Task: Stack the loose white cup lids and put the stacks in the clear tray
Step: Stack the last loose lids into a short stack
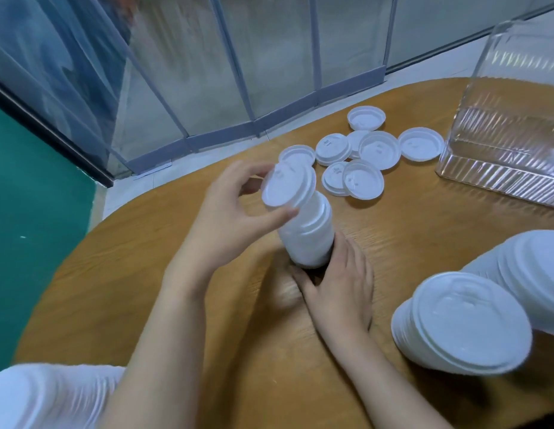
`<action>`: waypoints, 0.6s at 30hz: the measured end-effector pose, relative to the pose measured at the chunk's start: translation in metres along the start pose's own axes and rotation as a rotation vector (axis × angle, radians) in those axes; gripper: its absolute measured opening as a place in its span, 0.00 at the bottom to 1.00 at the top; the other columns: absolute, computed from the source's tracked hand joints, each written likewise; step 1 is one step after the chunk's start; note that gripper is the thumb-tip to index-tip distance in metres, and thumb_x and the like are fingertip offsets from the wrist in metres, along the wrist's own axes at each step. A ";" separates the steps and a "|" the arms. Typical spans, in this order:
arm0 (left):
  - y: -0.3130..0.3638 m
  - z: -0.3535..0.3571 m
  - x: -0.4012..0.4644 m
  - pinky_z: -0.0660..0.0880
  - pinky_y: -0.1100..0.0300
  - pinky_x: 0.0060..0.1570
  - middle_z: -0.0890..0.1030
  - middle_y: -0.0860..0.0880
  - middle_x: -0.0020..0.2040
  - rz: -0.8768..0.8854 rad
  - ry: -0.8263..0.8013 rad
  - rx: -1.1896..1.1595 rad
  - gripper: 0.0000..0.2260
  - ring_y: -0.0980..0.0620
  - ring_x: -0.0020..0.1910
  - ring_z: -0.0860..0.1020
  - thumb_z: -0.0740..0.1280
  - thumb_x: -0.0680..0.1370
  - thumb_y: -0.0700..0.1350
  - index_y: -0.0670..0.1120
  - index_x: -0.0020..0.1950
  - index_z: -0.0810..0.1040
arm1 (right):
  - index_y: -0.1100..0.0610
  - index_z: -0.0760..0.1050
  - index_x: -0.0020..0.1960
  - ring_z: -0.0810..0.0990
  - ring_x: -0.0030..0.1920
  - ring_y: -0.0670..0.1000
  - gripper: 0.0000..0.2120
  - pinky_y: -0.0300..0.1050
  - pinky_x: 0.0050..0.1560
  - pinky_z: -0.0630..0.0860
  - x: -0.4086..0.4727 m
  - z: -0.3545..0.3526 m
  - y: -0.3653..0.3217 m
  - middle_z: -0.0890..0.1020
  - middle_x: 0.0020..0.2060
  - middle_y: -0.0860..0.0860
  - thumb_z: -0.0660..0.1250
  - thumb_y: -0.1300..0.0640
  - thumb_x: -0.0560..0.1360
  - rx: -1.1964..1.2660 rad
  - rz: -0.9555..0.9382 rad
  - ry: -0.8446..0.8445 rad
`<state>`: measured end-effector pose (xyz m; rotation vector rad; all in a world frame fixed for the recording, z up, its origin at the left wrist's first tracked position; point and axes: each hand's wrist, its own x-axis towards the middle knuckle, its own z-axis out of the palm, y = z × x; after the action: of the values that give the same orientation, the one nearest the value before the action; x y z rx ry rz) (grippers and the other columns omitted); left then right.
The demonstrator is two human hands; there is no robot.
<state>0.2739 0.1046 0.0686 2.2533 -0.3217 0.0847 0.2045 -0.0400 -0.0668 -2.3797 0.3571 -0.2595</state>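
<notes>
A tall stack of white lids point(309, 236) stands on the wooden table point(145, 289) in the middle. My left hand point(226, 218) pinches a single white lid point(288, 185) by its rim at the top of that stack, tilted. My right hand point(337, 283) curls round the foot of the stack. Several loose white lids point(362, 159) lie scattered behind it. The clear ribbed tray point(505, 150) stands at the far right, with no lids visible in it.
Two finished stacks of lids lie at the right front, one point(461, 323) in front of the other point(536, 274). Another white stack point(46, 394) shows at the bottom left. A glass partition point(207, 72) runs behind the table's curved far edge.
</notes>
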 end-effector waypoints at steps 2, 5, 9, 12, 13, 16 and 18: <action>0.001 0.005 -0.005 0.76 0.55 0.64 0.80 0.53 0.60 0.028 -0.023 0.054 0.26 0.51 0.61 0.79 0.82 0.71 0.49 0.49 0.67 0.80 | 0.58 0.66 0.76 0.72 0.71 0.57 0.47 0.57 0.72 0.68 0.004 0.000 -0.001 0.78 0.68 0.54 0.81 0.40 0.65 -0.021 -0.011 0.020; 0.002 0.006 -0.002 0.75 0.54 0.65 0.78 0.54 0.62 0.050 -0.078 0.131 0.28 0.54 0.62 0.78 0.82 0.71 0.51 0.47 0.68 0.79 | 0.58 0.68 0.75 0.73 0.66 0.57 0.47 0.58 0.67 0.71 0.010 0.001 -0.002 0.80 0.64 0.53 0.84 0.44 0.62 -0.049 -0.029 0.056; 0.004 0.006 0.000 0.75 0.59 0.64 0.79 0.61 0.62 -0.002 -0.163 0.189 0.29 0.62 0.61 0.76 0.82 0.69 0.55 0.54 0.67 0.78 | 0.57 0.69 0.73 0.73 0.65 0.56 0.43 0.57 0.66 0.71 0.014 0.004 0.001 0.80 0.62 0.52 0.82 0.43 0.64 -0.050 -0.063 0.079; 0.005 0.007 -0.001 0.75 0.58 0.64 0.79 0.63 0.62 -0.008 -0.178 0.189 0.28 0.63 0.60 0.76 0.82 0.69 0.55 0.57 0.67 0.77 | 0.56 0.69 0.72 0.73 0.64 0.56 0.40 0.57 0.66 0.70 0.014 0.005 0.004 0.80 0.61 0.52 0.80 0.42 0.67 -0.038 -0.076 0.090; 0.006 0.008 -0.002 0.75 0.57 0.65 0.78 0.63 0.62 0.005 -0.182 0.198 0.28 0.62 0.61 0.76 0.82 0.70 0.55 0.57 0.67 0.76 | 0.56 0.68 0.72 0.72 0.64 0.56 0.40 0.56 0.67 0.69 0.014 0.006 0.005 0.79 0.61 0.51 0.79 0.42 0.67 -0.044 -0.084 0.088; 0.006 0.009 -0.003 0.73 0.55 0.67 0.76 0.64 0.64 0.018 -0.192 0.249 0.29 0.62 0.64 0.74 0.80 0.71 0.57 0.57 0.70 0.74 | 0.56 0.67 0.73 0.72 0.66 0.54 0.39 0.54 0.69 0.67 0.014 0.008 0.006 0.78 0.63 0.50 0.78 0.42 0.69 -0.062 -0.101 0.065; 0.007 0.010 -0.002 0.74 0.54 0.66 0.75 0.63 0.63 0.027 -0.198 0.273 0.30 0.61 0.64 0.73 0.78 0.71 0.59 0.58 0.71 0.73 | 0.55 0.67 0.74 0.72 0.67 0.54 0.39 0.54 0.71 0.66 0.014 0.008 0.006 0.77 0.64 0.49 0.78 0.43 0.69 -0.064 -0.101 0.054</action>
<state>0.2696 0.0935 0.0671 2.5348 -0.4701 -0.0871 0.2189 -0.0441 -0.0758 -2.4609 0.2741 -0.3642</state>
